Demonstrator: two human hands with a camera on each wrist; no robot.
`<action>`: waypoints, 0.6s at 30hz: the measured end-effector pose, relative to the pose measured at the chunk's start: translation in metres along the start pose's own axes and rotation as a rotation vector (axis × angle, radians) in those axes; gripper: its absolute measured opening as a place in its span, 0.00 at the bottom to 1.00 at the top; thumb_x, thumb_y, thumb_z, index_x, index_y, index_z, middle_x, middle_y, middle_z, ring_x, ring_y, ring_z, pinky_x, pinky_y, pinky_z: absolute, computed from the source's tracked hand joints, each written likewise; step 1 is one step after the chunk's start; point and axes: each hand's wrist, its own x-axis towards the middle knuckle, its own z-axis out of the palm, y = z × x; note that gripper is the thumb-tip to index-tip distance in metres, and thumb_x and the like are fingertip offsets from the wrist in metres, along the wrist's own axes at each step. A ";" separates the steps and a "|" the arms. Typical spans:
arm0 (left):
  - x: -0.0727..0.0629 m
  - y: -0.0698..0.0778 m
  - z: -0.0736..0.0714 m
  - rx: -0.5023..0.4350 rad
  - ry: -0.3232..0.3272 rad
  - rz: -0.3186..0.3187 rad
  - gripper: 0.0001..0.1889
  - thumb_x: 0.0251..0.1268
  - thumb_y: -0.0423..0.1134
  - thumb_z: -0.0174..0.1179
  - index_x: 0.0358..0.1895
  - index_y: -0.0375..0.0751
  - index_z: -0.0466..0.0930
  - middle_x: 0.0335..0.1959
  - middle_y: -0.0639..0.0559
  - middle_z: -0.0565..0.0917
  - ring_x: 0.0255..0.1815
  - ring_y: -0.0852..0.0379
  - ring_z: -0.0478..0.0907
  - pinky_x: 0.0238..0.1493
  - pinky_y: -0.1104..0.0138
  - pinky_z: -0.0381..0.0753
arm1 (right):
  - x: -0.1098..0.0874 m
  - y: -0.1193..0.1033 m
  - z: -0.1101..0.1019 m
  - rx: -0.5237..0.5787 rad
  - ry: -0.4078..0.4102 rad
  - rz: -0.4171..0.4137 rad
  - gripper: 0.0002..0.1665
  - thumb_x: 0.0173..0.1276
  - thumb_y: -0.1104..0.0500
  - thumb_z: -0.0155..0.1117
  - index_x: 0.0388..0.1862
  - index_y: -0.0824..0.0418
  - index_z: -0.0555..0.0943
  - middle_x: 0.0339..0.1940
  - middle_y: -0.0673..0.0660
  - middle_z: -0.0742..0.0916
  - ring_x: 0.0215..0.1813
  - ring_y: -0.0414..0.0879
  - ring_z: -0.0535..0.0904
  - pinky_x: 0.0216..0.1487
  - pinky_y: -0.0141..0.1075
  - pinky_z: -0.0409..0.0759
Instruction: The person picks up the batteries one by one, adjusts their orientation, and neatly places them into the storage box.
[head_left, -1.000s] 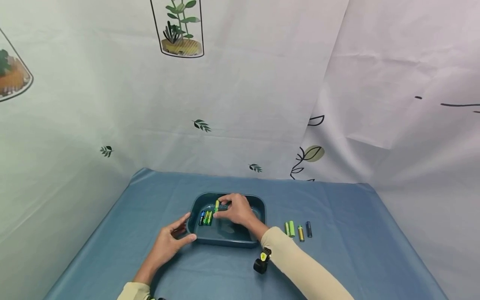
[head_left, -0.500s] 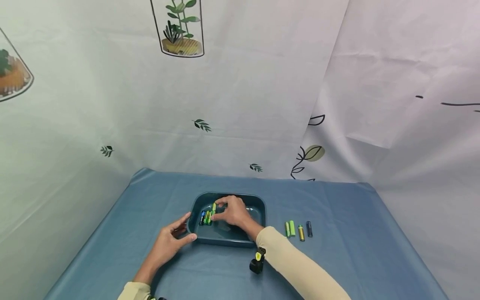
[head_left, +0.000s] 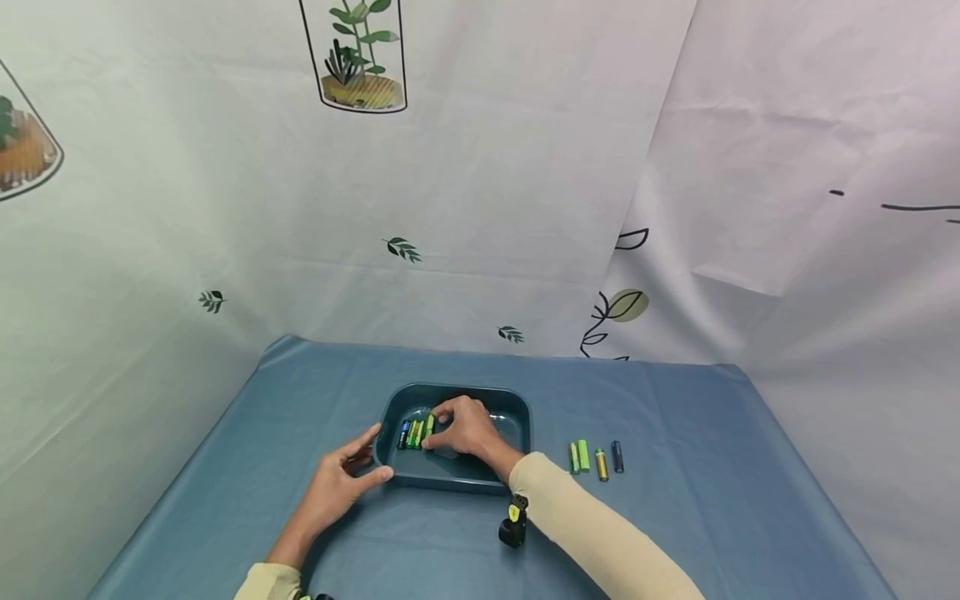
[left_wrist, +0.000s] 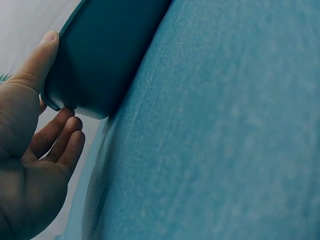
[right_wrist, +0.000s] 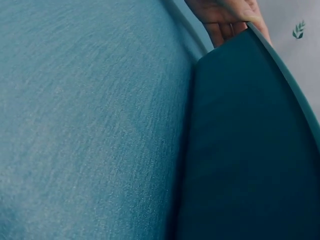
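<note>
My right hand [head_left: 467, 427] pinches a green battery [head_left: 431, 424] between thumb and fingers inside the dark teal tray [head_left: 453, 483]. This battery stands beside a short row at the tray's left: a blue battery [head_left: 403, 434] and two green batteries [head_left: 415, 434]. The left hand [head_left: 333, 487] holds the tray's left end, thumb at the front corner and fingers at the left side. In the left wrist view its thumb lies along the rim, with fingertips under the lip. The right wrist view shows the tray's outer wall [right_wrist: 245, 135] and the left hand [right_wrist: 227, 17]; the right hand is out of sight there.
To the right of the tray lie two light green batteries [head_left: 579, 457], a gold and green battery [head_left: 602, 465] and a dark battery [head_left: 617, 457]. A blue cloth [head_left: 675, 517] covers the table. Printed white fabric [head_left: 465, 183] hangs behind and at both sides.
My right hand has moved slightly left and toward the front, bringing the green battery down next to the row. The left hand keeps its hold on the tray.
</note>
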 end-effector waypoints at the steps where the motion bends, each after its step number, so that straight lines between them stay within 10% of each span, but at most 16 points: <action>1: 0.000 -0.001 0.000 0.002 0.002 -0.002 0.40 0.62 0.44 0.74 0.77 0.47 0.68 0.75 0.39 0.69 0.67 0.40 0.76 0.66 0.50 0.79 | 0.000 0.000 0.000 -0.002 -0.001 0.000 0.30 0.52 0.49 0.86 0.54 0.56 0.89 0.42 0.49 0.89 0.42 0.42 0.82 0.41 0.36 0.84; 18: 0.000 -0.002 0.001 0.025 0.013 0.004 0.40 0.62 0.45 0.74 0.77 0.46 0.68 0.75 0.39 0.69 0.66 0.39 0.77 0.65 0.49 0.80 | 0.001 0.000 0.003 -0.058 -0.025 -0.009 0.31 0.52 0.50 0.86 0.54 0.59 0.89 0.41 0.51 0.89 0.43 0.45 0.83 0.44 0.39 0.86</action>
